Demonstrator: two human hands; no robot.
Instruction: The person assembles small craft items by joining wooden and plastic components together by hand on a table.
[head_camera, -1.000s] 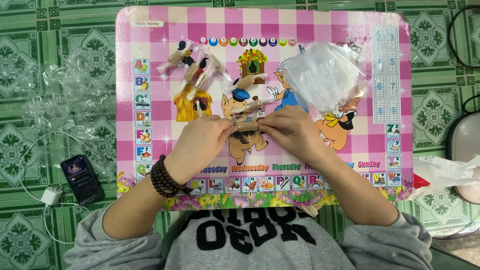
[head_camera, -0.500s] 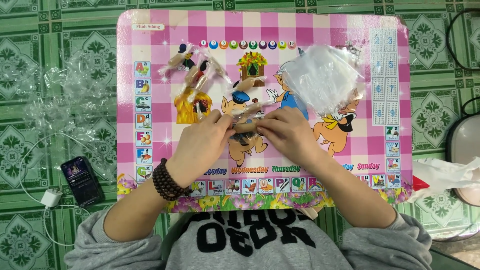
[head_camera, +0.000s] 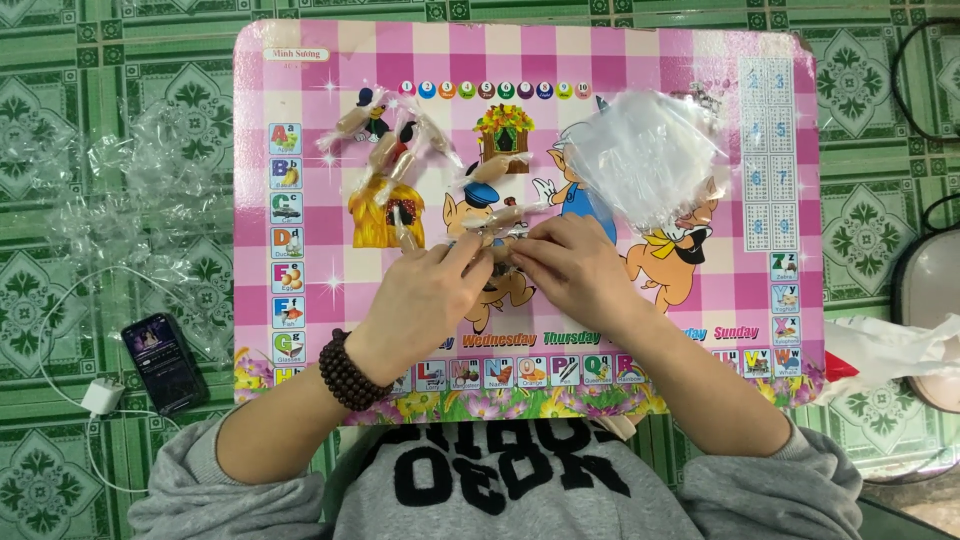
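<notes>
Both hands meet over the middle of a pink checked board (head_camera: 300, 100) printed with cartoon pigs, which lies on a green patterned floor (head_camera: 60, 100). The left hand (head_camera: 425, 290) and the right hand (head_camera: 570, 265) hold a small wrapped piece (head_camera: 497, 243) between them; it sits at the centre of the board, just where the fingertips come together. The fingers of both hands are bent and pressed onto that piece, pinching it from either side, and most of it is hidden under them. A band of dark brown beads (head_camera: 347, 372) circles the left wrist.

Farther away and to the left on the board lie several more wrapped pieces (head_camera: 385, 150) with twisted clear ends, loosely scattered, and one long piece (head_camera: 405, 228) lies just beside the left fingers. At the far right of the board rests a crumpled clear plastic bag (head_camera: 645, 150), well apart from the hands.

Off the board, on the floor to the left, there is a heap of clear wrappers (head_camera: 110, 190). Nearer, a dark phone (head_camera: 165, 363) lies beside a white charger plug (head_camera: 102, 397) with its cable looping round. On the right edge lies a white plastic bag (head_camera: 885, 350).
</notes>
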